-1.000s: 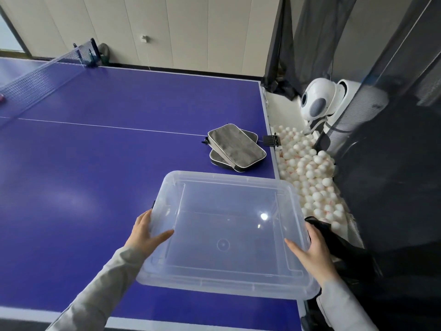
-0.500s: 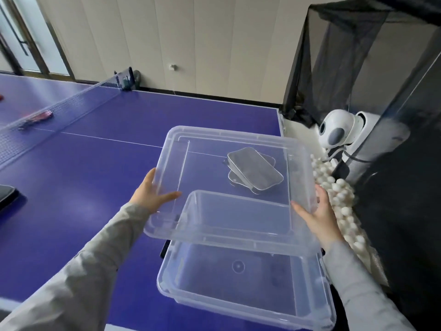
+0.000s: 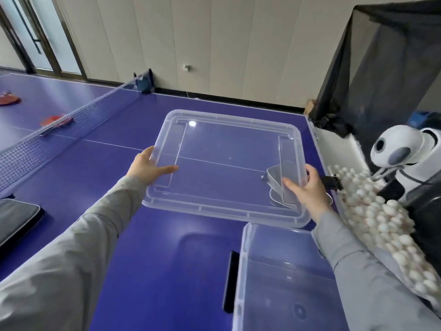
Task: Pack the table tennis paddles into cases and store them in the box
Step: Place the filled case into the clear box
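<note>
**Clear lid held over the bench, open box below**

Both hands hold a transparent plastic lid (image 3: 229, 163) by its short sides, level and lifted above the purple bench (image 3: 95, 187). The left hand (image 3: 149, 167) grasps the lid's left edge, thumb lying on top and pointing inward, the fingers curled under the rim. The right hand (image 3: 307, 187) grasps the right edge the same way, thumb on top, fingers wrapped round the outer rim. Grey sleeves cover both forearms.

The clear box (image 3: 286, 283) stands open at the near right of the bench, below and nearer than the lid, with a black latch (image 3: 230, 281) on its left wall. No paddle or case is visible inside it.

Seen through the lid's right end, grey paddle cases (image 3: 274, 185) lie stacked on the bench close to its right edge, partly hidden by the right hand. Another dark grey case (image 3: 16, 218) lies at the far left edge of the view.

Beyond the net (image 3: 71, 120), two red paddles lie on the far half of the bench: one close to the net (image 3: 56, 120), one further off at the left (image 3: 8, 99).

To the right of the bench, a tray of white balls (image 3: 372, 211) sits beside a white ball machine (image 3: 401, 151), with black netting (image 3: 381, 68) behind it.
</note>
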Demonstrator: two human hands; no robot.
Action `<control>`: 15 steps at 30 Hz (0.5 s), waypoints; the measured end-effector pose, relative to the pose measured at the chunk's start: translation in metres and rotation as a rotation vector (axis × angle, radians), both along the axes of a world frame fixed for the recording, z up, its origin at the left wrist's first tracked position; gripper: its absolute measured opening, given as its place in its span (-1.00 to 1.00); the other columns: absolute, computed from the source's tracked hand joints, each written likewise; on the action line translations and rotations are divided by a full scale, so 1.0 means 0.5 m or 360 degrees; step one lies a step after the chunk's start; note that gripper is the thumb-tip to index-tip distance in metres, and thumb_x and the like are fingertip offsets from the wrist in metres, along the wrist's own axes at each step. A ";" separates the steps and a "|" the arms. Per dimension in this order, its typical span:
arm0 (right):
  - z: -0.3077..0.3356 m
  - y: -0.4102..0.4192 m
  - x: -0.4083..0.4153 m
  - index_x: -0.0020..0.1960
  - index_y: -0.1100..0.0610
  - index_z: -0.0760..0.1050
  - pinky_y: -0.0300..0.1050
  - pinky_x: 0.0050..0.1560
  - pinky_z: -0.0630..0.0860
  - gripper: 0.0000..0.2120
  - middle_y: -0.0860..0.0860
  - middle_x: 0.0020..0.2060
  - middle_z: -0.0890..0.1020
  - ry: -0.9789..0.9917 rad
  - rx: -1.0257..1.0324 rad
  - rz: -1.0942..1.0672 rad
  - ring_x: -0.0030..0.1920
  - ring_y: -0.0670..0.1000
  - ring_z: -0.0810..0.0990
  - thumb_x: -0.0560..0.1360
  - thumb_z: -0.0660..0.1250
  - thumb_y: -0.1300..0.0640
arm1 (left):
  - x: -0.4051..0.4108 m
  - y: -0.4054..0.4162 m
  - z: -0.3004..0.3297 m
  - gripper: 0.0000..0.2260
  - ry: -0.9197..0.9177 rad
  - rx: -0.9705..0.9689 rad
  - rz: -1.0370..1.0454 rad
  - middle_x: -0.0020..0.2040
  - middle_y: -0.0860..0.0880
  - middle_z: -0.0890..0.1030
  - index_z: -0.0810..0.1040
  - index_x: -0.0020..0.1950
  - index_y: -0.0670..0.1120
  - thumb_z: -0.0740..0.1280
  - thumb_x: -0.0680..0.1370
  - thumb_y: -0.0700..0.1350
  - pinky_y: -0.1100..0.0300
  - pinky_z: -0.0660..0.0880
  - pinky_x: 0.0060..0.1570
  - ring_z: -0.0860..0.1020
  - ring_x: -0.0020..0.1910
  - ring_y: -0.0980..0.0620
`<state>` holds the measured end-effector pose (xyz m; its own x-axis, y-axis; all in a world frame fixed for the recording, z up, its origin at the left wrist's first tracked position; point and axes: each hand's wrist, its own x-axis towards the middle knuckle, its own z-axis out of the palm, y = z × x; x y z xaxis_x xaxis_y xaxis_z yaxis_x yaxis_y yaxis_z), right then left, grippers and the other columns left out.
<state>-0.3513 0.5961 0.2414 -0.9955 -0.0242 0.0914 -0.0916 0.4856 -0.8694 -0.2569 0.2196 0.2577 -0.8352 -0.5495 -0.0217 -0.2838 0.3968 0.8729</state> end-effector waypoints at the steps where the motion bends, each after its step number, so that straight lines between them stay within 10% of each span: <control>1: -0.008 -0.037 -0.012 0.42 0.07 0.26 -0.27 0.04 0.31 -0.32 -0.09 0.10 0.45 -0.0018 0.0035 -0.0030 0.04 -0.10 0.42 0.41 0.47 -0.04 | -0.021 -0.041 -0.005 -0.21 -0.0030 -0.0021 -0.0024 0.31 -0.05 0.47 0.31 0.45 -0.07 0.58 0.30 -0.03 0.14 0.40 0.00 0.48 0.18 -0.05; 5: -0.056 -0.168 -0.064 0.34 0.10 0.36 -0.54 -0.15 0.40 -0.41 -0.12 -0.01 0.56 -0.0009 0.0119 -0.0056 -0.10 -0.22 0.53 0.40 0.49 -0.01 | -0.099 -0.175 -0.041 -0.17 -0.0156 -0.0146 -0.0071 0.39 -0.09 0.39 0.26 0.48 -0.09 0.57 0.31 0.00 0.05 0.38 0.26 0.40 0.33 -0.08; 9: -0.113 -0.267 -0.119 0.43 0.12 0.26 0.04 0.34 0.39 -0.32 0.07 0.32 0.43 -0.0177 0.0129 -0.0079 0.29 0.07 0.44 0.41 0.47 0.01 | -0.168 -0.256 -0.098 -0.16 -0.0233 -0.0162 -0.0064 0.43 -0.07 0.34 0.22 0.49 -0.11 0.56 0.33 0.01 0.05 0.31 0.32 0.36 0.37 -0.08; 15: -0.232 -0.333 -0.193 0.35 0.21 0.31 -0.15 0.12 0.34 -0.38 0.13 0.23 0.44 -0.0318 0.0265 -0.0235 0.20 0.10 0.45 0.41 0.47 0.01 | -0.249 -0.308 -0.230 -0.17 -0.0424 -0.0025 -0.0090 0.36 -0.05 0.40 0.27 0.44 -0.09 0.59 0.28 0.02 0.09 0.36 0.22 0.41 0.30 -0.07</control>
<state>-0.4476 0.4297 0.1256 -0.9873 0.1237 -0.1000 0.1556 0.6185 -0.7703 -0.3816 0.0656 0.1427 -0.8305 -0.5041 -0.2368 -0.4798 0.4316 0.7639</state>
